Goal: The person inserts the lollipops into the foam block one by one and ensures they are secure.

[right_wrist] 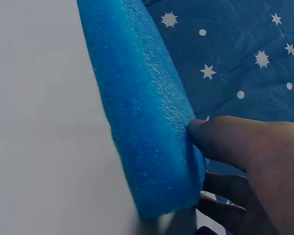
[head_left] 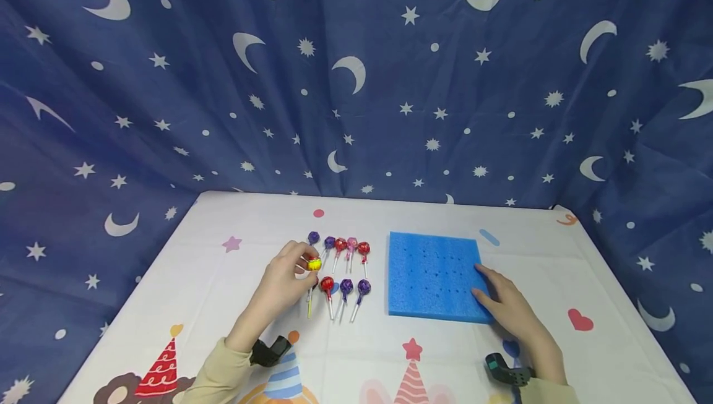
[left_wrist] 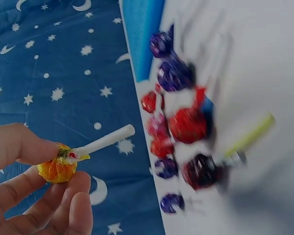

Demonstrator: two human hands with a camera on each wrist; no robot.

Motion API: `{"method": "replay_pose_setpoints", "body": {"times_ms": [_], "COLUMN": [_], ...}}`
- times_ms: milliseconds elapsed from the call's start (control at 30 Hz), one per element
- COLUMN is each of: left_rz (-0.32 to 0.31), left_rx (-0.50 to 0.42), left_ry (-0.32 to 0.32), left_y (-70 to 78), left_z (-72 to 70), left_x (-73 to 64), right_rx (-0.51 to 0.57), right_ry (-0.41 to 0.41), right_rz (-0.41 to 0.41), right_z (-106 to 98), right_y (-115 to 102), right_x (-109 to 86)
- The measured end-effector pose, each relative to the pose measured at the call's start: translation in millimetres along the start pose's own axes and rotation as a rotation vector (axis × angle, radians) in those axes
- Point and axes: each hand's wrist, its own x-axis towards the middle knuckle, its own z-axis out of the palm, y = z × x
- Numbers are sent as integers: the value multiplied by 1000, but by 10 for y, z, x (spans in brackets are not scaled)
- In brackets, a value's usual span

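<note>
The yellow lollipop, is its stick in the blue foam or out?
Out. The left hand holds the yellow lollipop away from the blue foam block, and the white stick shows right to its tip.

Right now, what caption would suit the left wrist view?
Left fingers pinch a yellow lollipop; more lollipops lie on white cloth.

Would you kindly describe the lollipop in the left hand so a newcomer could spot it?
On the white tablecloth, find the blue foam block, then the lollipops lying to its left. At their left end, the left hand pinches the yellow lollipop by its head. It is the only one wrapped in yellow.
</note>
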Motion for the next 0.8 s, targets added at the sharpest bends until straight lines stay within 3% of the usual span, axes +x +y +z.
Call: {"method": "replay_pose_setpoints", "body": {"times_ms": [400, 800], "left_rz": [67, 116], "left_rx": [-148, -241], "left_ry": [38, 28], "left_y": [243, 469], "left_z": [265, 597], "left_x": [123, 285], "right_rx": [-14, -17], "right_ry": [-66, -65], "right_rz": [29, 30], "right_z": [-96, -101], "right_y": [-29, -61], "right_x": [-49, -59]}}
